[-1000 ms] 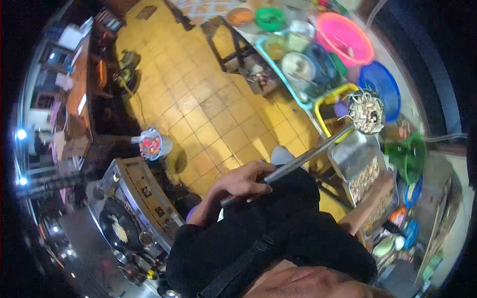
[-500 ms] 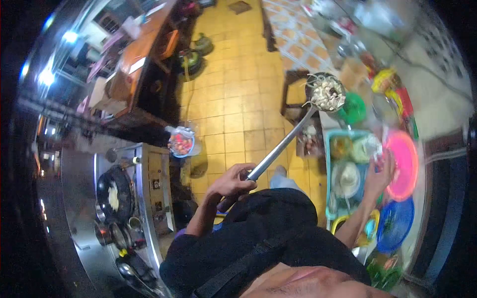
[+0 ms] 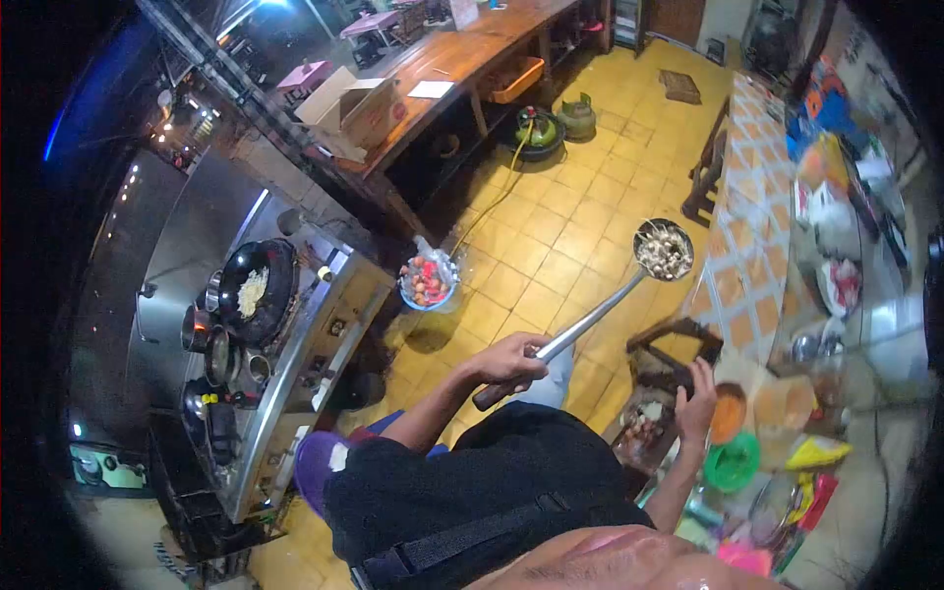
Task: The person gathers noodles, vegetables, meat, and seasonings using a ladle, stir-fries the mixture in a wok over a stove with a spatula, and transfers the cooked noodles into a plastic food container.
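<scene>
My left hand (image 3: 513, 360) is wrapped round the handle of a long metal ladle (image 3: 600, 312), which points away to the right over the floor. Its round bowl carries a heap of pale chopped food (image 3: 664, 252) with thin strands. My right hand (image 3: 697, 401) has its fingers apart and holds nothing. Close to that hand are an orange bowl (image 3: 728, 413) and a green plastic bowl (image 3: 733, 462) on the counter. On the stove at left sits a black wok (image 3: 280, 295) with pale food (image 3: 253, 293) in it.
The steel stove (image 3: 334, 305) stands at left with several pots. Beyond it are a wooden counter (image 3: 457, 64), a bucket of red and brown items (image 3: 428, 282) and green gas cylinders (image 3: 575, 118). A tiled table (image 3: 742, 231) and a wooden stool (image 3: 678, 339) stand at right.
My view has swung left, bringing the stove and wooden counter further in. My right hand has left the pink basin and teal tray area. The left hand still grips the loaded ladle.
</scene>
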Available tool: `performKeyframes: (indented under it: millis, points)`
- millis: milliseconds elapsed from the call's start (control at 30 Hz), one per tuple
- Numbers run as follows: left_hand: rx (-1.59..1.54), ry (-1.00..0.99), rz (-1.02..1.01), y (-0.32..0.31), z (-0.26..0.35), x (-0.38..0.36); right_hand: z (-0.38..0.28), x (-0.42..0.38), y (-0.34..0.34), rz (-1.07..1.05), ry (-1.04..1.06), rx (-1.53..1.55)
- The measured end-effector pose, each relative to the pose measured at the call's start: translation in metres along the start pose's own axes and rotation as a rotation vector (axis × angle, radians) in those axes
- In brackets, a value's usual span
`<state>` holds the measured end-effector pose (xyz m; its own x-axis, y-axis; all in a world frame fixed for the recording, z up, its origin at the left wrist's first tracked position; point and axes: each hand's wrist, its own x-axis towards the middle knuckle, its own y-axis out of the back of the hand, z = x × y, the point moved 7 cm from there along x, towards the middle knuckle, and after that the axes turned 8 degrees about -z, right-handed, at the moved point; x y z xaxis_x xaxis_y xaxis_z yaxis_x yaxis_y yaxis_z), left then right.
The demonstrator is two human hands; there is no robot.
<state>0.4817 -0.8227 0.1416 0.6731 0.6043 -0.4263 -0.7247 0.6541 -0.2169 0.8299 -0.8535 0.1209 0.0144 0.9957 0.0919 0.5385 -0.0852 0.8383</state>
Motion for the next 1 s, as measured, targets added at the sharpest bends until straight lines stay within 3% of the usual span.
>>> performKeyframes:
  millis: [233, 300, 400, 533, 600, 633, 700, 800, 867, 1000]
  points:
    - [-0.014, -0.053, -0.059, 0.082, 0.07, 0.105, 0.042, 0.116, -0.027, -0.217, -0.196, 0.11]
    - [-0.049, -0.071, -0.082, 0.105, 0.098, 0.137, 0.04, 0.153, -0.018, -0.106, -0.096, 0.098]
    - [0.024, 0.004, -0.094, 0.129, 0.132, 0.172, 0.031, 0.194, -0.002, -0.08, -0.265, 0.023]
    - [-0.002, 0.052, -0.059, 0.16, 0.154, 0.213, 0.056, 0.236, -0.008, 0.108, -0.122, 0.06]
    - [-0.03, 0.065, -0.016, 0.172, 0.171, 0.231, 0.053, 0.265, -0.003, 0.067, -0.317, 0.299]
    - [-0.001, 0.06, -0.018, 0.175, 0.18, 0.237, 0.046, 0.277, 0.007, 0.078, -0.278, 0.375]
    - [0.037, 0.049, -0.015, 0.188, 0.181, 0.256, 0.065, 0.296, 0.005, 0.097, -0.199, 0.099]
    - [0.051, 0.039, -0.024, 0.203, 0.2, 0.294, 0.082, 0.345, 0.025, 0.115, -0.264, 0.113]
    - [0.044, 0.059, -0.055, 0.211, 0.213, 0.319, 0.09, 0.383, 0.03, 0.014, -0.314, 0.137]
    - [0.063, 0.053, -0.047, 0.221, 0.259, 0.38, 0.127, 0.453, 0.044, 0.143, -0.323, 0.204]
